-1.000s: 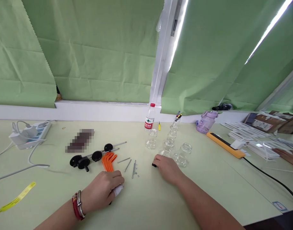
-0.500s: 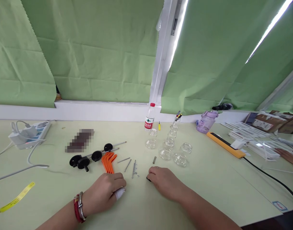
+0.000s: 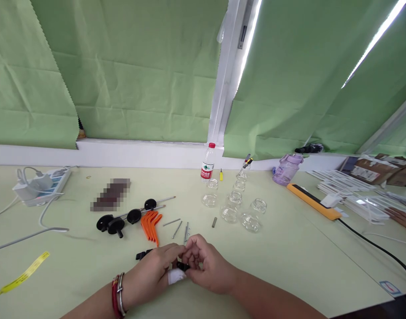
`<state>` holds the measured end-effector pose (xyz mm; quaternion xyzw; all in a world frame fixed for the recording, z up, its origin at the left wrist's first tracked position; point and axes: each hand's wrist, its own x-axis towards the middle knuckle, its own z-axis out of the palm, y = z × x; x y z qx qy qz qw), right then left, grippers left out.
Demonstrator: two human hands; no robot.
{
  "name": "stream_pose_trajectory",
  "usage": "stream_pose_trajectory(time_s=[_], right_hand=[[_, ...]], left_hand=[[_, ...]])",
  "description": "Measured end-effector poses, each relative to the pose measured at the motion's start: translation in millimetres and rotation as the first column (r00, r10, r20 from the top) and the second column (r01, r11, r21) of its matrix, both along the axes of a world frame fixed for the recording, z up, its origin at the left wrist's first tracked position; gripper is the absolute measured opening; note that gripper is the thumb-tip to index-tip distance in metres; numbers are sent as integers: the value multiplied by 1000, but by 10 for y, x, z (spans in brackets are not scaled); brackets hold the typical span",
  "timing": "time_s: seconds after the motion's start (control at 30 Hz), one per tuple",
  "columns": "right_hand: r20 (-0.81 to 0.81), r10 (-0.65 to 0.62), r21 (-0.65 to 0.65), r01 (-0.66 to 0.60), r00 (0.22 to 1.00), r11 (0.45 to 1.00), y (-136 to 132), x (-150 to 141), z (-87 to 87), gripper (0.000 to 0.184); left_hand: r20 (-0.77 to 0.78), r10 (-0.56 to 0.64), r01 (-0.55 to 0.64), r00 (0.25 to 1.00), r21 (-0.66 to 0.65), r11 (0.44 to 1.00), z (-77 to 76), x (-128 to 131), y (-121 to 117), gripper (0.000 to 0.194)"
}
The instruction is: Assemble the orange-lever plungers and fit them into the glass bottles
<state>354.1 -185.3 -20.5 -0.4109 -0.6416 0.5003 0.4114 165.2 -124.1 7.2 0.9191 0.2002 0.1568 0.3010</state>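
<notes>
My left hand (image 3: 152, 274) and my right hand (image 3: 206, 266) meet low in the middle of the green table (image 3: 289, 248), fingers pinched together around a small black part (image 3: 183, 266). A white bandage wraps one left fingertip. Another small black piece (image 3: 141, 254) lies just left of my left hand. Beyond the hands lie thin metal pins (image 3: 181, 228), a small spring (image 3: 214, 221) and a stack of orange handles (image 3: 150, 223). Black knobs on metal rods (image 3: 129, 216) lie further left.
Several clear glass jars (image 3: 236, 208) and a water bottle (image 3: 207, 165) stand behind the parts. A purple jug (image 3: 285, 168), a yellow-orange power strip (image 3: 314, 201) with a black cable, and another person's hand (image 3: 402, 217) are at the right. A white power strip (image 3: 40, 186) sits far left.
My right hand pulled back from near the jars toward me, uncovering the spring. Both hands then came together over a small black part, and a black piece now shows beside my left hand.
</notes>
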Motion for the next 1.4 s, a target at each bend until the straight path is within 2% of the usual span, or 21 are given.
stream_pose_trajectory(time_s=[0.1, 0.2, 0.3, 0.37, 0.4, 0.47, 0.53, 0.57, 0.67, 0.97, 1.13, 1.3, 1.4], right_hand=[[-187, -11, -74, -3, 982, 997, 45, -10, -91, 35], [-218, -23, -103, 0, 976, 995, 60, 0, -162, 34], [-57, -21, -71, 17, 998, 997, 75, 59, -120, 28], [168, -41, -1, 42, 985, 999, 117, 163, -30, 21], [305, -97, 61, 82, 947, 995, 153, 238, 22, 18], [551, -261, 241, 149, 792, 959, 249, 423, 114, 19], [733, -386, 400, 104, 559, 910, 355, 616, 168, 25], [806, -403, 431, 36, 433, 901, 401, 700, 177, 27], [849, -390, 427, -30, 357, 904, 486, 854, 153, 27], [882, -344, 408, -154, 323, 900, 465, 808, 54, 24], [883, -346, 434, -273, 315, 859, 431, 663, 5, 25], [856, -321, 483, -406, 404, 776, 359, 440, -34, 22], [840, -292, 497, -432, 457, 753, 320, 352, -58, 23]], left_hand=[[57, 23, -22, 998, -23, 1000, -29, 48, -20, 20], [79, 83, -79, 993, -45, 996, -67, 72, -35, 19], [84, 128, -120, 988, -91, 989, -80, 78, -48, 12], [62, 159, -151, 985, -118, 981, -77, 75, -49, 11], [47, 174, -167, 984, -132, 977, -76, 73, -47, 12], [19, 189, -184, 982, -166, 969, -77, 65, -39, 10], [1, 176, -172, 984, -190, 967, -79, 56, -32, 10], [-4, 160, -158, 987, -193, 969, -79, 51, -29, 11], [-1, 108, -107, 994, -169, 980, -61, 43, -25, 12], [26, 107, -101, 994, -171, 980, -47, 42, 1, 10], [9, 90, -88, 996, -141, 986, -31, 43, -9, 9], [1, 95, -94, 995, -131, 987, -28, 49, -6, 8], [-14, 103, -104, 995, -135, 985, -38, 52, -1, 7]])
